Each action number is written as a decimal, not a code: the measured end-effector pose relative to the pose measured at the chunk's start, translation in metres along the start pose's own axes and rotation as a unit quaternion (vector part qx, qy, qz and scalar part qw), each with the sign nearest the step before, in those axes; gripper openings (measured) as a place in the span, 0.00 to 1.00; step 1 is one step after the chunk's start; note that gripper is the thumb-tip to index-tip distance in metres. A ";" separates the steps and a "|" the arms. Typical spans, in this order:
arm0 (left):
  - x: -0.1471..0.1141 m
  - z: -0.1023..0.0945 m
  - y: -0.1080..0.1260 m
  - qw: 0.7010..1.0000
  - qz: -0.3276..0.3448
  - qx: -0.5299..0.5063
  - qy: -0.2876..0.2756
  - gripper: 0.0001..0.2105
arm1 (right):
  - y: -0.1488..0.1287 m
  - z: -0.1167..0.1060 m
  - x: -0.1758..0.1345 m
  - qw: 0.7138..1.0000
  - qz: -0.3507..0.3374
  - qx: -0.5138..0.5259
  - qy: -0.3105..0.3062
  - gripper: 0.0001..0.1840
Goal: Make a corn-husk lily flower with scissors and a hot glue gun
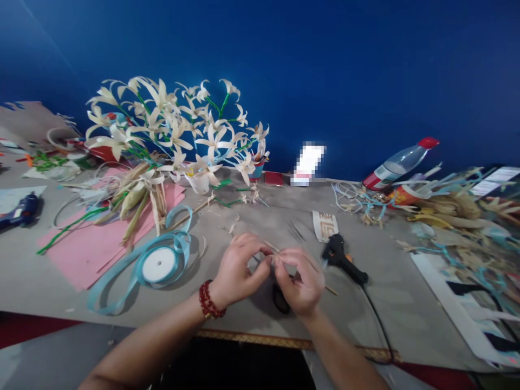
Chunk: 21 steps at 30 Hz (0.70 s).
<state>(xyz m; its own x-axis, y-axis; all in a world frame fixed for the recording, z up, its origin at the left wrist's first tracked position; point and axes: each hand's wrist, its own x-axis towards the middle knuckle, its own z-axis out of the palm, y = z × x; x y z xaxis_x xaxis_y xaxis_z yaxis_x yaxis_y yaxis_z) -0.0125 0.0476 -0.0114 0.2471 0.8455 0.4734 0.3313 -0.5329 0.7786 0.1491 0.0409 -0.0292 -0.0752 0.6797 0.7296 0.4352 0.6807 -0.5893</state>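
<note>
My left hand (247, 266), with a red bead bracelet at the wrist, pinches thumb and forefinger together near the table's middle. Facing it, my right hand (301, 277) is pinched too, and the fingertips of both hands meet. Something small and pale is between them, mostly hidden by the fingers, and I cannot make it out. Under my right hand shows a black scissors handle (280, 299). A thin stick (331, 290) pokes out to the right of that hand. Close by on the right lies a black glue gun (343, 259) with its cord running to the front edge.
Blue ribbon on a spool (159, 264) lies left, beside pink paper (77, 252) with dried husks (132, 200). Pale husk flowers (162, 127) stand in cups behind. A blue glue gun (25, 210) is far left. Right are a plastic bottle (400, 165), husks and a white bag (439, 292).
</note>
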 end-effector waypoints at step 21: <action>0.004 0.006 0.009 1.000 0.019 0.001 -0.003 0.05 | 0.001 -0.002 -0.004 0.998 -0.040 -0.027 0.026 0.09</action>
<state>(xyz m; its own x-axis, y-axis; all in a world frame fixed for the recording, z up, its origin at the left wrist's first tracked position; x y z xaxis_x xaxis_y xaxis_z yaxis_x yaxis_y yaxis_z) -0.0027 0.0458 -0.0047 0.2653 0.8248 0.4994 0.3242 -0.5641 0.7594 0.1517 0.0385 -0.0318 -0.0651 0.6069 0.7921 0.4774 0.7160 -0.5093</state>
